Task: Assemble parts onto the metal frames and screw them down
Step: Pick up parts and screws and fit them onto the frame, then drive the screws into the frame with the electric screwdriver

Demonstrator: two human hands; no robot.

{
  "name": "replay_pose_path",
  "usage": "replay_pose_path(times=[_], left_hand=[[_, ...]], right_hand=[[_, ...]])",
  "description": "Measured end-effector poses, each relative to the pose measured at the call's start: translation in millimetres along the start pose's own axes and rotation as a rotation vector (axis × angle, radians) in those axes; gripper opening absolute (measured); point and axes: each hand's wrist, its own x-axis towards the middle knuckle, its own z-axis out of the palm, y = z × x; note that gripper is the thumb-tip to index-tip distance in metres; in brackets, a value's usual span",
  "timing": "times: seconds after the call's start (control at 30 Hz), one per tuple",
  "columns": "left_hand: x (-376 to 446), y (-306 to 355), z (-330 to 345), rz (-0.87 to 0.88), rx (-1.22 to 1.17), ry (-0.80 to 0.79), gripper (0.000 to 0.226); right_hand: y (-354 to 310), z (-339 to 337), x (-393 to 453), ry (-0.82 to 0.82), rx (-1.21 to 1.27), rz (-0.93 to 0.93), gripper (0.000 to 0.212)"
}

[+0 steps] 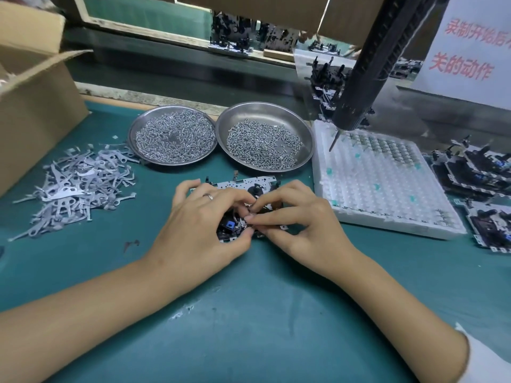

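Head view. Two hands at the middle of the green mat (249, 313), fingertips meeting over one metal frame (249, 186). Left hand (199, 225), ring on one finger, curled over the frame's near left part, thumb and fingers pinching at a small part by a blue piece (229, 224). Right hand (298, 217) opposite, thumb and forefinger pinched on the same small part; exactly what is pinched, too small to tell.

Two round steel dishes side by side toward the far edge: left dish (132, 134) heaped with small silvery parts, right dish (221, 125) holding a spread of screws. One loose pile of flat grey metal levers (74, 186) at the mat's left side. One white foam tray (387, 189) at the right, a few rows of small metal pieces in its far cells. One powered screwdriver (362, 78) hanging above that tray. Several finished black assemblies (475, 172) stacked at the right edge. One cardboard box (36, 100) at the far left corner.
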Motion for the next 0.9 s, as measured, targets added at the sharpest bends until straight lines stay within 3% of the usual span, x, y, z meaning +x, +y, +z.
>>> replay_pose_path(times=[0.1,0.3,0.4,0.47,0.7,0.9], left_hand=[[1,0,1,-0.018,-0.032,0.006,0.029],[1,0,1,-0.043,-0.080,0.014,0.018],[1,0,2,-0.058,-0.103,0.020,0.018],[1,-1,2,-0.065,-0.117,0.027,0.018],[2,-3,6,-0.059,-0.135,0.059,0.019],[3,-3,5,-0.076,-0.142,0.054,0.018]], right_hand=[[-4,-2,0,0.089,0.006,0.006,0.017],[-12,-36,26,0.841,0.018,0.192,0.036],[-17,-59,54,0.777,0.160,0.292,0.068],[-23,-65,72,0.713,0.248,0.281,0.075],[-41,-54,101,0.820,0.444,0.175,0.065],[-54,-23,86,0.737,0.745,0.096,0.026]])
